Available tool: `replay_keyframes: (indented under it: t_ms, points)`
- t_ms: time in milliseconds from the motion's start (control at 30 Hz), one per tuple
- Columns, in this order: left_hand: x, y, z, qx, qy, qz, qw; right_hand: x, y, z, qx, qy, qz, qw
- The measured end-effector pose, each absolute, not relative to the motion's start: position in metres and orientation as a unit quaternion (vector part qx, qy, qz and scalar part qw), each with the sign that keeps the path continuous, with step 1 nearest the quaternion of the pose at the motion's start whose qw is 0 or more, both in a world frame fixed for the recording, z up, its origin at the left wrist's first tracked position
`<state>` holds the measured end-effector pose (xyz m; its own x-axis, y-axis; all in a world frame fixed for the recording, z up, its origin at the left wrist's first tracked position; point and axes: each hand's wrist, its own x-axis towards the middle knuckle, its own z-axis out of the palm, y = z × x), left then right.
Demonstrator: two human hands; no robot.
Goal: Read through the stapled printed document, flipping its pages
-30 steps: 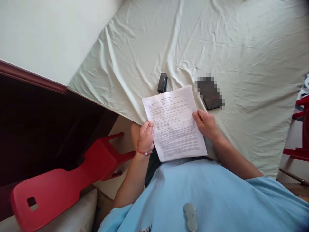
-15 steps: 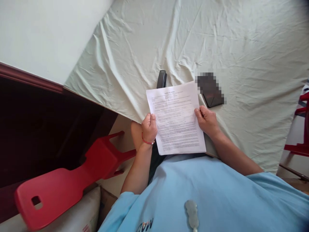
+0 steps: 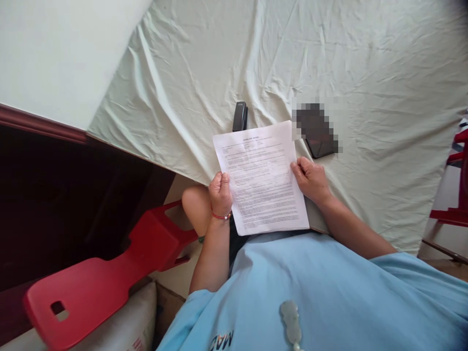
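Printed paper sheets (image 3: 263,180) are held up in front of my body, tilted slightly, text side facing me. My left hand (image 3: 220,192) grips their left edge, thumb on the front and fingers curled behind; a red bracelet circles that wrist. On the right edge, my right hand (image 3: 310,179) pinches the paper with the thumb in front. A black stapler (image 3: 240,116) lies on the table just beyond the top edge of the paper. Right of it rests a dark flat device (image 3: 321,139), mostly pixelated, close to my right hand. How many sheets there are I cannot tell.
A pale green cloth (image 3: 365,97) with wrinkles covers the table. At the lower left stands a red plastic chair (image 3: 80,297), beside a whitish sack (image 3: 137,317). Another red chair (image 3: 457,195) is at the right edge. Dark wood furniture (image 3: 73,195) fills the left.
The paper and both hands sit slightly further left in view, as do the stapler and device. More of my left knee shows. Both hands keep their hold.
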<state>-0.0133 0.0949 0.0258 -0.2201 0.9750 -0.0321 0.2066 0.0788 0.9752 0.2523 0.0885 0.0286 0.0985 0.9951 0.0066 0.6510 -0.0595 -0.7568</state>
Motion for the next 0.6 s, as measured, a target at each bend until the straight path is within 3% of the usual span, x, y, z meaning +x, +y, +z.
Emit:
replay_keyframes:
  t_ms: [333,600]
  points:
    - [-0.012,0.101,0.014,0.424,0.56,0.559,0.44,0.254,0.087,0.028,-0.644,-0.604,0.301,0.36]
    - [-0.016,0.099,0.006,0.436,0.566,0.559,0.42,0.256,0.088,0.026,-0.64,-0.629,0.292,0.33]
